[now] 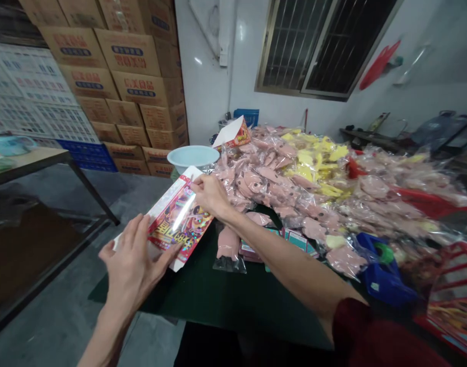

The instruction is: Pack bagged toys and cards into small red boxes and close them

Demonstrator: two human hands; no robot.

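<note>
I hold a flat, shiny red printed carton (179, 220) over the near left corner of a dark green table (218, 298). My left hand (132, 265) grips its lower end, thumb on the printed face and fingers wrapped round the edge. My right hand (210, 194) pinches the white flap at the carton's upper end. A single pink toy in a clear bag (228, 247) lies on the table just right of the carton, under my right forearm.
A big heap of bagged pink and yellow toys (294, 173) covers the table. A pale blue bowl (192, 156) and an open printed box (233, 135) stand behind. Red baskets (453, 285) and a blue object (382, 278) sit at right. Stacked cardboard boxes (130, 76) line the wall.
</note>
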